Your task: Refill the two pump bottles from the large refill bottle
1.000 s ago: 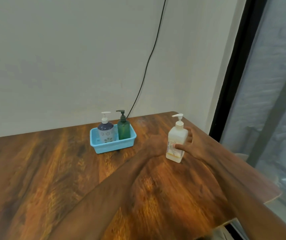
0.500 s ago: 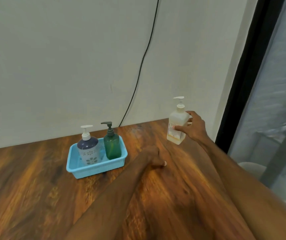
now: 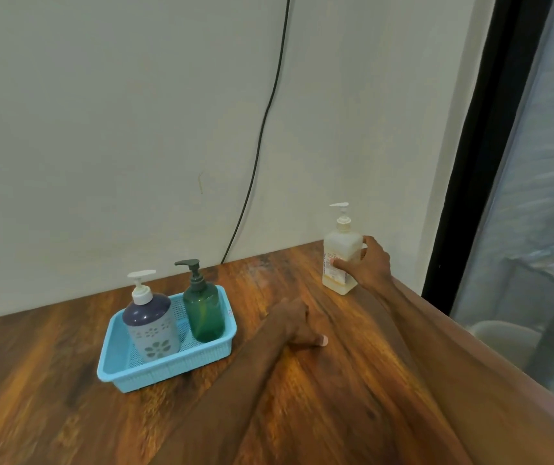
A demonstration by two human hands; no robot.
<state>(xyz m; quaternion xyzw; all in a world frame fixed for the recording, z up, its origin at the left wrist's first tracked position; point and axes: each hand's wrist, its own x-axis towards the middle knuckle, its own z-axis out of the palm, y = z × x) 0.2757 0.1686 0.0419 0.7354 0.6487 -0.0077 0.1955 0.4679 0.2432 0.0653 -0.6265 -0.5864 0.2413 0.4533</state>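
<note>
A white refill bottle (image 3: 340,253) with a pump top stands upright at the table's far right corner. My right hand (image 3: 371,263) is wrapped around its right side, thumb across the label. A light-blue basket (image 3: 168,367) left of centre holds two pump bottles: a dark-blue one with a white flowered sleeve (image 3: 151,322) and a green one (image 3: 203,308). My left hand (image 3: 297,325) lies knuckles-up on the wood just right of the basket, fingers curled, holding nothing.
The wooden table (image 3: 336,397) ends at a right edge close to the refill bottle. A black cable (image 3: 262,135) runs down the wall behind the table. A black window frame (image 3: 470,162) and glass stand to the right.
My right hand has carried the refill bottle away from me toward the table's far right corner. The left hand stays beside the basket. My view has shifted, so the basket now sits nearer.
</note>
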